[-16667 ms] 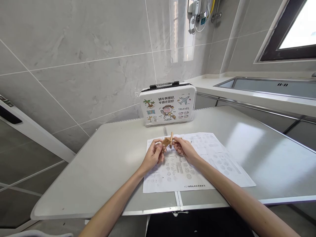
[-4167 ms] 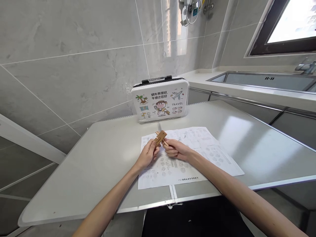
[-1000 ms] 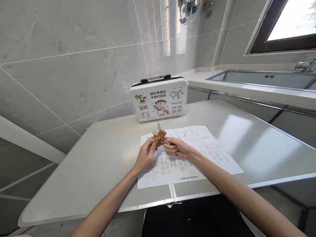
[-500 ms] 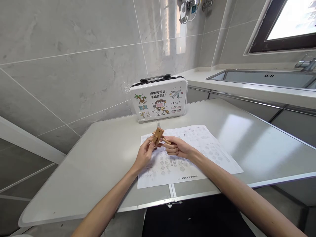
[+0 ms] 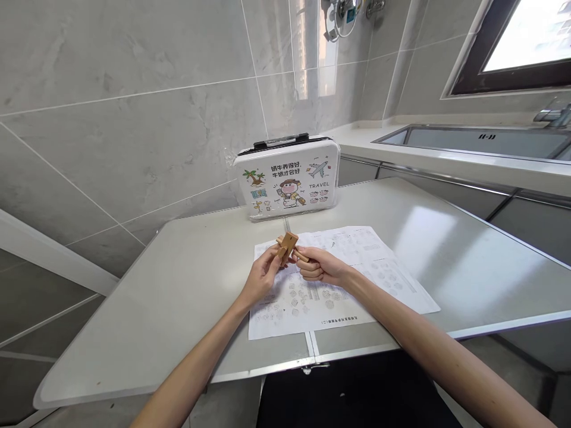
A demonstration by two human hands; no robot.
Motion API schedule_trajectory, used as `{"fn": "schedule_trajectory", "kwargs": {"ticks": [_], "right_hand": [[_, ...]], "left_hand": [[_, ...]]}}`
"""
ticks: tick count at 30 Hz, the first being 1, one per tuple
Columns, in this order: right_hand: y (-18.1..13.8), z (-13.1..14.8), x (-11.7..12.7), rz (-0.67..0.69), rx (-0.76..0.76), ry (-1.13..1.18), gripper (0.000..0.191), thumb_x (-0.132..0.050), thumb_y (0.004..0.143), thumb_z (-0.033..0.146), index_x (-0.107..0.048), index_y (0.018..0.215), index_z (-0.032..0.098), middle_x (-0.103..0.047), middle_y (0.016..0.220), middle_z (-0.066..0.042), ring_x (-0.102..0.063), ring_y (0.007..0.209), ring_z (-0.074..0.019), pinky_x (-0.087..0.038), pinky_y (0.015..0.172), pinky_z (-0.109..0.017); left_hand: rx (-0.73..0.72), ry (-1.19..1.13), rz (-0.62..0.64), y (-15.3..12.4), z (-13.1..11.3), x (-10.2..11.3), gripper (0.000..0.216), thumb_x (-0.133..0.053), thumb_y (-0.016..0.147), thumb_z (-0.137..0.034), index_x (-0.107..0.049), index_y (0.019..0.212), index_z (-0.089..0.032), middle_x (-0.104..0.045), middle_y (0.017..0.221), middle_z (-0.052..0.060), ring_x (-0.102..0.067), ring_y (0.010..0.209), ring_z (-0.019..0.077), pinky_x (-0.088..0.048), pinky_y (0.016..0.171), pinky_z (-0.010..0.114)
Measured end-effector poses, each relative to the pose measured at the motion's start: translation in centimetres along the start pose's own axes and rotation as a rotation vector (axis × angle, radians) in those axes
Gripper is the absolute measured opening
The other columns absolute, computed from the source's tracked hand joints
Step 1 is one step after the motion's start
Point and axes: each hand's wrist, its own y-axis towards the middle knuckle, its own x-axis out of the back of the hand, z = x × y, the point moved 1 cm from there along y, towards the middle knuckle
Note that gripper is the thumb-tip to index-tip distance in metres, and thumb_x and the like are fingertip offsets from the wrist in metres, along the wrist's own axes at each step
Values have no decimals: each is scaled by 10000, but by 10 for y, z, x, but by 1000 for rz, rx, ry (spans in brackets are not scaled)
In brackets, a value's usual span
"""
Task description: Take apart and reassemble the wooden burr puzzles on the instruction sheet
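Observation:
A small wooden puzzle of crossed brown bars (image 5: 288, 244) is held above the printed instruction sheet (image 5: 352, 279) at the middle of the grey table (image 5: 178, 309). My left hand (image 5: 262, 277) pinches its lower left end with fingertips. My right hand (image 5: 319, 267) is curled round the bar that sticks out to the right. Both hands hover just over the paper, close together.
A white tin case with cartoon travel pictures (image 5: 288, 181) stands upright at the table's back edge against the tiled wall. A steel sink (image 5: 473, 141) is set in the counter to the right, under a window. The table's front edge runs just below the sheet.
Over the last second the wooden puzzle has turned slightly in my fingers; my hands have stayed in place. Since the oldest frame the view has shifted a little.

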Motion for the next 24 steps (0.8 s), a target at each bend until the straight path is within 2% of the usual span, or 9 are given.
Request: {"fn": "schedule_trajectory", "kwargs": {"ticks": [6,8,10,13,20,24], "right_hand": [[1,-3,3,29,-44,-34,350,-510,1037,519,-496,881,206,-224,528,131,-65,445,-69,-166,402,-182],[0,-3,4,44,-47,-27,348,-513,1038,521,-504,894,204,-220,540,130,-58,452,-68,-156,401,-179],[-1,-3,4,64,-61,-15,333,-525,1038,508,-507,902,205,-218,556,128,-55,461,-68,-150,405,-175],[-3,-1,3,96,-102,-6,308,-563,1023,490,-500,907,212,-219,577,121,-68,470,-67,-155,417,-169],[-5,-3,4,170,-153,13,336,-579,1014,480,-460,845,216,-210,574,124,-71,468,-66,-161,409,-161],[-5,-6,5,198,-167,12,359,-567,1021,494,-457,828,213,-205,573,126,-70,461,-62,-155,402,-157]], "left_hand": [[21,-19,12,3,2,4,380,-531,1015,-527,-659,1099,-179,-632,1222,126,-687,917,200,-578,742,313],[57,-32,27,3,3,5,380,-526,1017,-530,-646,1084,-176,-666,1115,108,-690,828,184,-566,698,307],[108,-32,75,2,5,6,383,-495,1032,-531,-629,1045,-173,-683,908,58,-656,678,152,-543,672,305],[132,1,111,1,6,8,394,-467,1043,-539,-611,999,-174,-595,664,-19,-563,536,122,-496,645,292],[102,-39,222,0,4,14,386,-488,1028,-552,-589,981,-182,-582,721,-11,-561,580,126,-481,654,288],[115,73,256,-1,1,22,406,-486,1028,-553,-599,903,-184,-586,688,-2,-556,611,140,-468,664,291]]}}
